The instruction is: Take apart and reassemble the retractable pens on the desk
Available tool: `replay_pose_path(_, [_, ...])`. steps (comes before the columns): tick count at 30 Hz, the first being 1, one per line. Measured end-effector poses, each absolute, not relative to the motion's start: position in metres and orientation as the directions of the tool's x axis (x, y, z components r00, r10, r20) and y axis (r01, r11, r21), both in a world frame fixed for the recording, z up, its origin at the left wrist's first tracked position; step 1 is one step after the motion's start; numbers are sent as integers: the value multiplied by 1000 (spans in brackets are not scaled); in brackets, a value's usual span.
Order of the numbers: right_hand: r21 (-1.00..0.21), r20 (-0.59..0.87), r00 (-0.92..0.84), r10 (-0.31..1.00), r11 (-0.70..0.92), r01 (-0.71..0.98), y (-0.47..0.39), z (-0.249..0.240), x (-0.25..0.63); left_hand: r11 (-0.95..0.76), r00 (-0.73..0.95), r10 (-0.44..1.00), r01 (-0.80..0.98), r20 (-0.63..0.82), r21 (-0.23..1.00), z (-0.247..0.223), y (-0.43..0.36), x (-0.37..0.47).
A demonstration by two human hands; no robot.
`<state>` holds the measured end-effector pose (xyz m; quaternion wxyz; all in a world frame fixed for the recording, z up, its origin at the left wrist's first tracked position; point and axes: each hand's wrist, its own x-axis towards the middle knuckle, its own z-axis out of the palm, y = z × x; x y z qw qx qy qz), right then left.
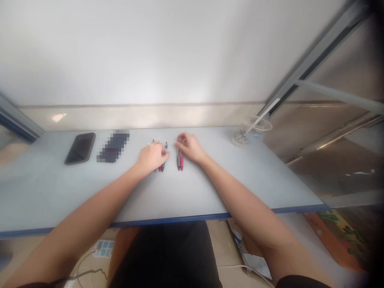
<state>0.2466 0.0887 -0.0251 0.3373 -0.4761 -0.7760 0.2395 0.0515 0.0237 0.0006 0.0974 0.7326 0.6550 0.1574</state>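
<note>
My left hand (151, 156) rests over a small group of pens with its fingers curled down. At its thumb side it grips a dark grey pen (163, 165), beside a red pen (160, 169) that is largely covered by the hand. My right hand (190, 146) is a short way to the right, thumb and fingers pinched at the upper end of a grey pen (179, 163). Against that one lies a pink-red pen (181, 163), its top hidden under my hand. Both groups point towards me, with a narrow gap between them.
On the left of the pale table (180, 196) lie a dark phone (80, 149) and a pixelated dark item (113, 147). A clear plastic cup (253, 134) with a straw stands at the back right. The wall (156, 116) rises behind; a blue edge (180, 219) runs along the front.
</note>
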Motion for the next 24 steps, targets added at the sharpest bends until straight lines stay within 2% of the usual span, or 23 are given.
replay_pose_path(4, [-591, 301, -365, 881, 473, 653, 90, -30, 248, -121, 78, 989, 916, 127, 383, -1, 23, 53])
replay_pose_path(8, [-611, 350, -341, 872, 489, 622, 87, -28, 249, -105, 47, 989, 886, 138, 451, 3, 21, 53])
replay_pose_path(10, [-631, 396, -329, 857, 514, 581, 80, -20, 249, -102, 13, 986, 836, 166, 539, 7, 21, 52])
replay_pose_path(13, [-669, 393, -392, 831, 551, 498, 62, -1, 249, -110, -56, 984, 565, 172, 817, 12, 21, 51])
replay_pose_path(15, [-700, 286, -492, 822, 530, 478, 50, 14, 248, -87, -55, 992, 310, 109, 947, 13, 22, 51])
replay_pose_path(18, [-762, 136, -577, 805, 457, 458, 39, 28, 249, -26, -19, 999, 82, 28, 996, 15, 22, 53])
replay_pose_path(24, [-869, 118, -630, 768, 386, 308, 47, 23, 255, 12, 38, 999, -181, -5, 983, 22, 20, 57])
